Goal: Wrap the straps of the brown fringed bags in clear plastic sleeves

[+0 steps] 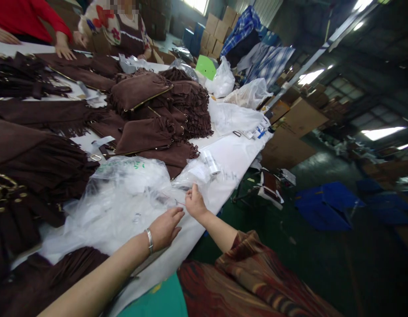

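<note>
Patterned sleeve [257, 275]: nearest the camera, behind the right hand [195, 203].
Right hand: closed in a pinch, apparently on an edge of the clear plastic [121, 193].
Left hand [163, 229]: half open, fingers loosely bent; no hold visible.
Clear plastic: heaped on the bench [232, 152], ahead of the left hand and to its left.
Brown fringed bags [139, 90]: piled beyond both hands, zips fitted.
Progress: bags look assembled; handling of the clear plastic appears underway, the heap loose and unsorted. How much remains cannot be told.
</note>
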Action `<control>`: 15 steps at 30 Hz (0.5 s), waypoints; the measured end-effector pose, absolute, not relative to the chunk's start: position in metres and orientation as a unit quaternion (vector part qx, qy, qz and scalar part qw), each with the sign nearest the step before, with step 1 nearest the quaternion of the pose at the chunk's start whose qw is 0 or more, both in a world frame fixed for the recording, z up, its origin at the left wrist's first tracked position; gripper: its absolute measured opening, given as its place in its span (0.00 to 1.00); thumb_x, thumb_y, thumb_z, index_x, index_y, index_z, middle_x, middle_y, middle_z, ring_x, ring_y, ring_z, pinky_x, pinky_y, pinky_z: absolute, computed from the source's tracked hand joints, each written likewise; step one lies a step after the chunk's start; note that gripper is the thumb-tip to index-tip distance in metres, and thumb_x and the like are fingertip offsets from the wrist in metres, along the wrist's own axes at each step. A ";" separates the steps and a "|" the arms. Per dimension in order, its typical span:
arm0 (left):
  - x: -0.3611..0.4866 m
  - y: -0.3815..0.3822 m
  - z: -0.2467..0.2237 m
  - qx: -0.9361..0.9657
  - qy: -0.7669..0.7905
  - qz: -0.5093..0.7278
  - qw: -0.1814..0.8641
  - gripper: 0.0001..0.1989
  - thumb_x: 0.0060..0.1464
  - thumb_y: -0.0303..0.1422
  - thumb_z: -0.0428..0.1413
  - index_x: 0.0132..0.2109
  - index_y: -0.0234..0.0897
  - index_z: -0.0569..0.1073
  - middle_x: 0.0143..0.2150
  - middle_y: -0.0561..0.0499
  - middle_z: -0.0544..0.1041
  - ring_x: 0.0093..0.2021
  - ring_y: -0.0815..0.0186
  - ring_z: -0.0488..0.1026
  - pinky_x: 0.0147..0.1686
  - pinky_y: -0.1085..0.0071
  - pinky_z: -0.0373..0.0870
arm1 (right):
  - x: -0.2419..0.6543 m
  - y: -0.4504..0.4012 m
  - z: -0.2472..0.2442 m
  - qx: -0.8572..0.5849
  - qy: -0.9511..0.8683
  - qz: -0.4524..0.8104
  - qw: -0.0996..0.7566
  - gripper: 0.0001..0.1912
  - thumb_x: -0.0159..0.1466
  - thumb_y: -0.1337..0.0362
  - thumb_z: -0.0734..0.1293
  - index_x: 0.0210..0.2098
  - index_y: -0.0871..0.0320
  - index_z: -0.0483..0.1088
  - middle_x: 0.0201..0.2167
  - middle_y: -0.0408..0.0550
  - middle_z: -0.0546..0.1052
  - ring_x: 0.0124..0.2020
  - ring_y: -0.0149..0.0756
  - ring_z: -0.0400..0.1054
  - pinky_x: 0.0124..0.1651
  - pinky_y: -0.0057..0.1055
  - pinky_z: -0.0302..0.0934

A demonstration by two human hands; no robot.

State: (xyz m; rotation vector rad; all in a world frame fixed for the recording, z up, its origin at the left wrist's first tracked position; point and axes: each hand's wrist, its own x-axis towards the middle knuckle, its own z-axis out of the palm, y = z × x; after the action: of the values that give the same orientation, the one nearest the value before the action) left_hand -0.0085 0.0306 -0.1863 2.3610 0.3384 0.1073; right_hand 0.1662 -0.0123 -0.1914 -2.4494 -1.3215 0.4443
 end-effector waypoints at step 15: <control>0.076 0.074 -0.179 0.956 0.261 0.011 0.133 0.16 0.60 0.26 0.45 0.43 0.35 0.78 0.40 0.39 0.75 0.47 0.51 0.68 0.46 0.54 0.61 | 0.251 0.042 -0.170 -0.771 -0.618 0.130 -0.082 0.19 0.62 0.72 0.60 0.51 0.62 0.71 0.53 0.60 0.72 0.55 0.44 0.66 0.57 0.38 0.61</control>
State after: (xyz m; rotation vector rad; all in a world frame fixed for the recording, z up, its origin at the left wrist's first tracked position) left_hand 0.0758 0.0739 -0.1789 2.7725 0.7574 0.0322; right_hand 0.2510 0.0416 -0.1699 -2.5570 -2.0503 0.4328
